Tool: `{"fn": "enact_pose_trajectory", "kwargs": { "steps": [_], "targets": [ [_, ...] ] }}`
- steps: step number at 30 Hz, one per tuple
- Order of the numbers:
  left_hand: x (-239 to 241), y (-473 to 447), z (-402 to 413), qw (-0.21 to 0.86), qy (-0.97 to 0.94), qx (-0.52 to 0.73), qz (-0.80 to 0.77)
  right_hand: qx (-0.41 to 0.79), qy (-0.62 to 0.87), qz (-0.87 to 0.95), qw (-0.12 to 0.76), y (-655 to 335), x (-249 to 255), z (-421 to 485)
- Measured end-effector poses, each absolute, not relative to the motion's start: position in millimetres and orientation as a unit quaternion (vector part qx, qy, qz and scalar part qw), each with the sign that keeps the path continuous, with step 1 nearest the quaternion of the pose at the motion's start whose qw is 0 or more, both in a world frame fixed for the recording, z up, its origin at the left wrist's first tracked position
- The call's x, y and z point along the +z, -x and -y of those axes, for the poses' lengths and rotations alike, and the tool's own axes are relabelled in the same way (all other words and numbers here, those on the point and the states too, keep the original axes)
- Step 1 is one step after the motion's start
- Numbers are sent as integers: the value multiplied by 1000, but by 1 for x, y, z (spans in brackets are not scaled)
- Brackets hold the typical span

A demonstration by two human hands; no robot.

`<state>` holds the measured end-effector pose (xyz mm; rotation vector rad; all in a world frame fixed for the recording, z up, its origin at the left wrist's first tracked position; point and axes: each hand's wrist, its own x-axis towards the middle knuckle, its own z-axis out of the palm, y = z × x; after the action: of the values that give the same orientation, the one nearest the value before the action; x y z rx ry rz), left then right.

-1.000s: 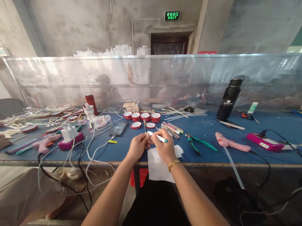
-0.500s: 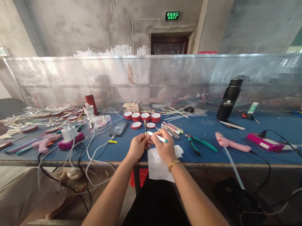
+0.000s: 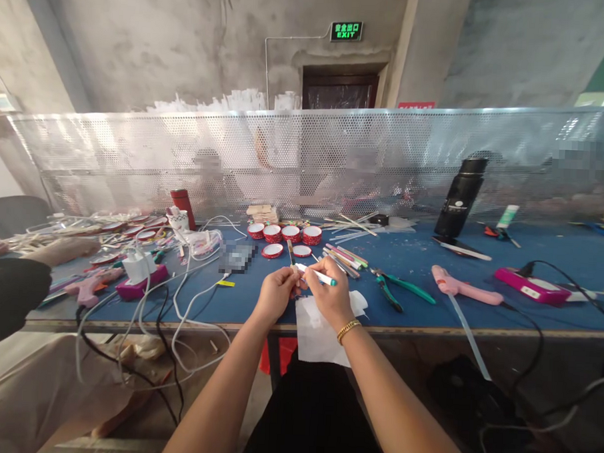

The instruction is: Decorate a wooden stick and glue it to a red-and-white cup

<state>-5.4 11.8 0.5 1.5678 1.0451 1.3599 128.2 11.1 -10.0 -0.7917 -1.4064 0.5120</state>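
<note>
My left hand (image 3: 275, 293) pinches a narrow flat stick (image 3: 290, 254), its upper part pointing away from me over the table's near edge. In my right hand (image 3: 330, 300) is a white marker pen (image 3: 322, 275) with a green end, its other end meeting the stick at my left fingertips. The exact contact is too small to make out. White paper (image 3: 320, 337) hangs over the table edge beneath my right hand. Just beyond my hands lie two red-rimmed white discs, one left (image 3: 271, 251) and one right (image 3: 301, 251); stacks of similar discs (image 3: 291, 233) stand behind them.
Colored sticks (image 3: 348, 256) and green-handled pliers (image 3: 414, 289) lie to the right. Farther right are a pink glue gun (image 3: 467, 287), a purple box (image 3: 529, 286) and a black bottle (image 3: 460, 200). Cables (image 3: 181, 295) trail at left, where a co-worker's sleeve (image 3: 13, 297) crosses the table.
A co-worker's dark-sleeved arm has come in from the left, its hand over the cluttered left part of the table. My hands, marker and stick stay almost in place.
</note>
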Motion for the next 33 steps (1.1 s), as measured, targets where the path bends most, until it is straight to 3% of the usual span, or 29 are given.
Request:
{"fn": "enact_pose_trajectory", "kwargs": {
  "steps": [33],
  "targets": [
    [0,6,-13,380,-626,538,-417,230,339,635,655,-129,-10,-11]
  ]
}}
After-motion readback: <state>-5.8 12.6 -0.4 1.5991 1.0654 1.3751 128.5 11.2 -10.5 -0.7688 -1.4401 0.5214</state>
